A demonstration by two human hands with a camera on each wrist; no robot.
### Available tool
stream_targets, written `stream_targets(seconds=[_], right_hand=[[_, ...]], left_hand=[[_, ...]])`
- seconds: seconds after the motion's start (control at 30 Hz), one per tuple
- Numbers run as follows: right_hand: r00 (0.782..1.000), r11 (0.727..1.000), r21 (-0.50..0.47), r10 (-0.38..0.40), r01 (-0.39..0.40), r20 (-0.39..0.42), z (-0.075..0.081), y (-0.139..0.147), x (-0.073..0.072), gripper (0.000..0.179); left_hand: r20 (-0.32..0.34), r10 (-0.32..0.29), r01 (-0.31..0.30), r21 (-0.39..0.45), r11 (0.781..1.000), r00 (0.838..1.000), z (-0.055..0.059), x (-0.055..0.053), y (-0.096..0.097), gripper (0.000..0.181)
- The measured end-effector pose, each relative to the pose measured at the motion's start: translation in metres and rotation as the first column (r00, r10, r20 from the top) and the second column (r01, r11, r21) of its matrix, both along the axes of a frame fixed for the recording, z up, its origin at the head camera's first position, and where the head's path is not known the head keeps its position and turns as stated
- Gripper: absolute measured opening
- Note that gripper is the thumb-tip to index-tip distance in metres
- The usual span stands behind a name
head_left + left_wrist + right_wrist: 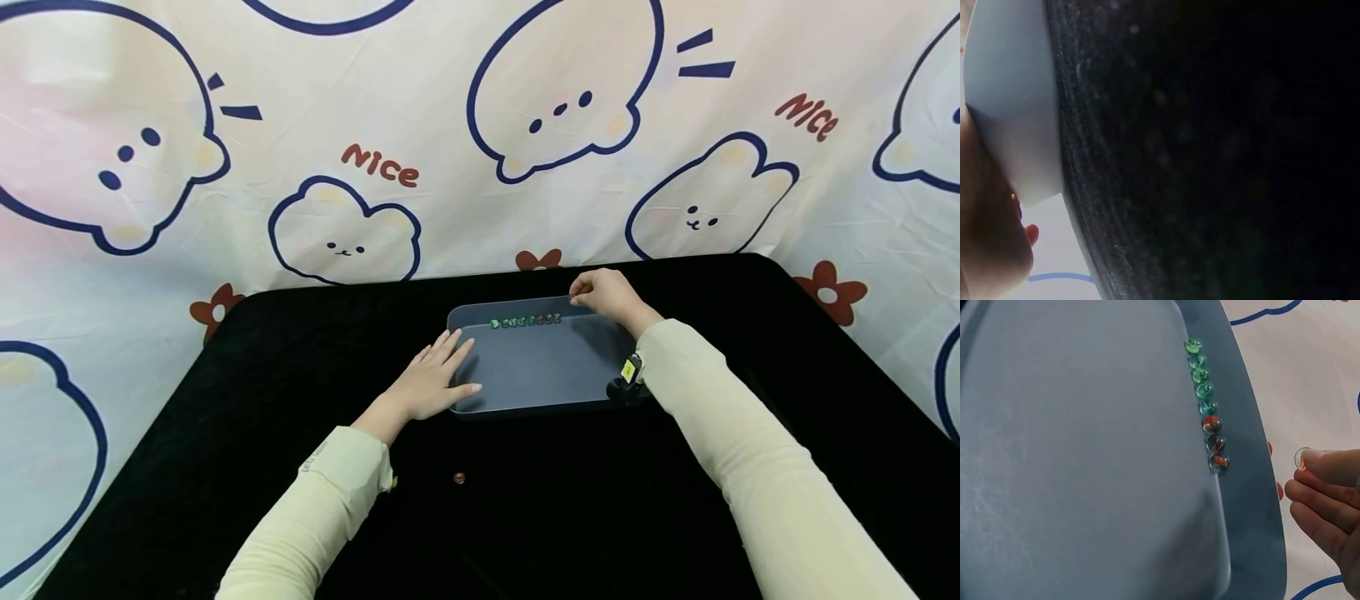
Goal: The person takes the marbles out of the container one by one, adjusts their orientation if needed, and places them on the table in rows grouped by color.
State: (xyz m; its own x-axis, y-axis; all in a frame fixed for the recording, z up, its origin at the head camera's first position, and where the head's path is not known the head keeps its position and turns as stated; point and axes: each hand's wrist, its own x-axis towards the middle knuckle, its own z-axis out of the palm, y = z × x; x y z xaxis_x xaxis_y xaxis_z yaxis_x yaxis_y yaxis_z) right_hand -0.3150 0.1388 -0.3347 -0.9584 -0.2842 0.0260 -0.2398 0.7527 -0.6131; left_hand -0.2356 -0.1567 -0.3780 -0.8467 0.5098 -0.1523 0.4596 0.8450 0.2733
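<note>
A grey tray [540,367] lies on the black tabletop. Along its back wall runs a row of several glass marbles, the green ones [1204,390] towards the left and orange-brown ones [1213,424] towards the right. My right hand [611,297] is over the tray's back edge, and in the right wrist view it pinches a clear marble [1300,460] between thumb and fingers. Spread out over the tray's left side is my left hand [431,382], its fingers resting at the rim. A loose reddish marble [460,478] sits on the cloth in front of the tray.
Black cloth [585,500] covers the table around the tray. Behind and beside it hangs a pale curtain [465,225] printed with cartoon bears. A small dark device with a yellow label [630,370] is strapped at the right wrist, over the tray's right side.
</note>
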Motion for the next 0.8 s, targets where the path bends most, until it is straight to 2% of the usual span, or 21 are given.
stream_targets(seconds=[0.5, 0.8], right_hand=[[0.999, 0.993, -0.112, 0.041, -0.043, -0.017, 0.007, -0.009, 0.014, 0.015], [0.995, 0.975, -0.201, 0.096, -0.096, -0.009, 0.010, -0.019, 0.029, 0.015]], left_hand=[[0.008, 0.012, -0.012, 0.012, 1.000, 1.000, -0.002, 0.000, 0.000, 0.077], [0.006, 0.005, -0.005, 0.007, 1.000, 1.000, -0.003, -0.001, 0.000, 0.078]])
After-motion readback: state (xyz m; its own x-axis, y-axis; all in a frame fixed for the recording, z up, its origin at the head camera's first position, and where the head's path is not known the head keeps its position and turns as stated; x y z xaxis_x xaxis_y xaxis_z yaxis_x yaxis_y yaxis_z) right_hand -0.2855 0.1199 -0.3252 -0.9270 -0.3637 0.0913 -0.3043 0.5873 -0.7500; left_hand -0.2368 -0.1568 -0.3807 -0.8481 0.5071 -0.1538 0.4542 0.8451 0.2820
